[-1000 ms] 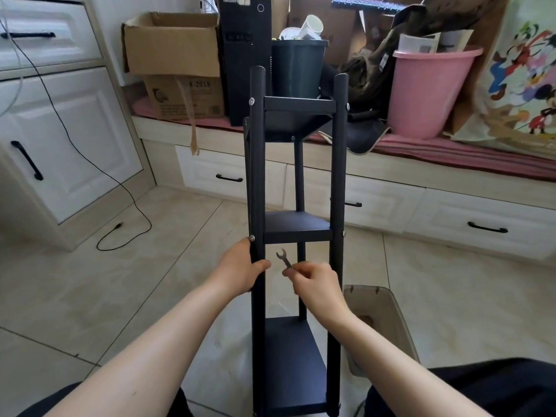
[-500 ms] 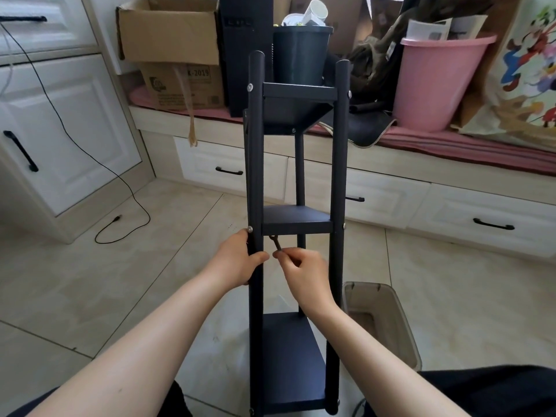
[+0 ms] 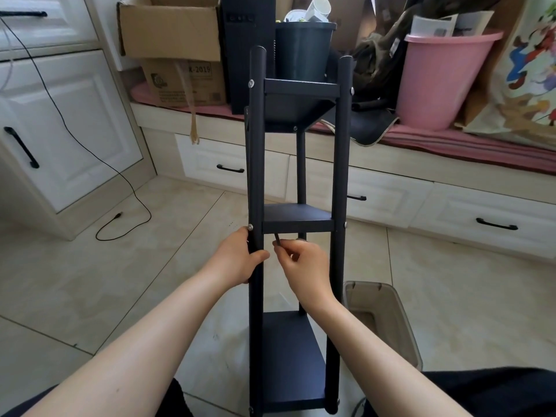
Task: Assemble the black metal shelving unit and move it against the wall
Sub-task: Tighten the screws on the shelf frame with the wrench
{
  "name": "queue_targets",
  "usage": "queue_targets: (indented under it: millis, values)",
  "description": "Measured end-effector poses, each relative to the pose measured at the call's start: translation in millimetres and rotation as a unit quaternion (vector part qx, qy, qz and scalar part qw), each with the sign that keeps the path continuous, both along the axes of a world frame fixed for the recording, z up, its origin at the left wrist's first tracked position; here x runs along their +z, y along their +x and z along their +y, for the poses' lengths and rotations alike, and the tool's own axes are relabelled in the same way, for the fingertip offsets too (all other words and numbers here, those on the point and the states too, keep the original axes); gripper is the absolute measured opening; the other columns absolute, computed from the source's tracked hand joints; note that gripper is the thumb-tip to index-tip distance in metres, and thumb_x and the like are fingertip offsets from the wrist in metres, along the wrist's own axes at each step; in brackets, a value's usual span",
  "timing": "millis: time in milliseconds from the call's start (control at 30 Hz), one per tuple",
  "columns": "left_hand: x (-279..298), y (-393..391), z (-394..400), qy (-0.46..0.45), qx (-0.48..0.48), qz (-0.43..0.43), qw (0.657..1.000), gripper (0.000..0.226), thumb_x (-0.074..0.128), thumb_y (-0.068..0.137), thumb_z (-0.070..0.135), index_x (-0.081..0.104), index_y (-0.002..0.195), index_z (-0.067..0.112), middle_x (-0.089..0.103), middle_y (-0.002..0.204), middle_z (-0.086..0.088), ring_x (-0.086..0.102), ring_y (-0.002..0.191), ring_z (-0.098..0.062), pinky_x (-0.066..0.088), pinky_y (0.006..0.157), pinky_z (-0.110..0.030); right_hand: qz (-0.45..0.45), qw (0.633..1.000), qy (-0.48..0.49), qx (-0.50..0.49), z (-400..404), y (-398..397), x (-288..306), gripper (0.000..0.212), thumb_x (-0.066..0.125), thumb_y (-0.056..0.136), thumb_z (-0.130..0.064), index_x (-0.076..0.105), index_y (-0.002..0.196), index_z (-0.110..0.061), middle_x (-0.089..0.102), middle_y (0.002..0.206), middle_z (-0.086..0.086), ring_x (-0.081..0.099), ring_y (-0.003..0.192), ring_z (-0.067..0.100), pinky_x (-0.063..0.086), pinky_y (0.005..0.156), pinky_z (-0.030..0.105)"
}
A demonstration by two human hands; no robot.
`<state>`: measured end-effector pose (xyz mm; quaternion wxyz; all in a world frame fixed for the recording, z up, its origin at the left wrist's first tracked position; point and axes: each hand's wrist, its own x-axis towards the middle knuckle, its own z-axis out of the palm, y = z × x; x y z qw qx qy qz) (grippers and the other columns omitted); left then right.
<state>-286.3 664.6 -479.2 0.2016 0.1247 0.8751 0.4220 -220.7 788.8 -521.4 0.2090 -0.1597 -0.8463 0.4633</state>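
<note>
The black metal shelving unit [image 3: 298, 219] stands upright on the tiled floor right in front of me, with three shelves between round posts. My left hand [image 3: 240, 260] grips the front left post just below the middle shelf, beside a silver bolt head [image 3: 250, 227]. My right hand [image 3: 304, 270] pinches a small dark wrench [image 3: 277, 238], whose upper end reaches up under the front edge of the middle shelf close to the left post; the wrench head is hidden there.
A clear plastic bin [image 3: 382, 320] sits on the floor at the unit's right foot. Behind the unit runs a low drawer bench [image 3: 391, 188] loaded with cardboard boxes [image 3: 171, 31], a black bucket [image 3: 304, 49] and a pink bucket [image 3: 442, 79]. A black cable [image 3: 126, 185] trails over the floor on the left.
My right hand has carried the wrench left and up, from open space between the posts to under the middle shelf by the left post. My left hand keeps its grip on the post.
</note>
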Motion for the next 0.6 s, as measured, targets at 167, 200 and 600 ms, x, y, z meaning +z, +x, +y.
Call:
queue_targets:
  millis: [167,200,600]
  values:
    - [2,1,0,-0.001,-0.001,0.003,1.000,0.043,0.065,0.097,0.019,0.049,0.136,0.015,0.060,0.112,-0.006,0.063,0.103,-0.029,0.062,0.079,-0.045,0.006,0.999,0.043,-0.004,-2,-1,1,0.018,0.061,0.097,-0.024,0.077,0.105,-0.020,0.064,0.079,-0.009,0.054,0.074,0.007,0.044,0.069,0.021]
    - [2,1,1,0.000,-0.001,0.002,1.000,0.042,0.065,0.097,0.019,0.049,0.136,0.015,0.060,0.109,-0.005,0.063,0.102,-0.028,0.062,0.080,-0.046,0.007,0.999,0.048,-0.003,-2,-2,1,0.018,0.062,0.097,-0.024,0.077,0.106,-0.020,0.063,0.079,-0.009,0.055,0.076,0.009,0.046,0.071,0.024]
    - [5,4,0,0.010,0.000,0.000,1.000,0.036,0.065,0.097,0.017,0.051,0.130,0.013,0.061,0.102,-0.004,0.064,0.100,-0.028,0.061,0.081,-0.049,0.101,0.984,0.137,-0.052,-6,-9,-19,0.013,0.069,0.092,-0.019,0.078,0.100,-0.015,0.070,0.082,-0.002,0.057,0.084,0.021,0.044,0.068,0.029]
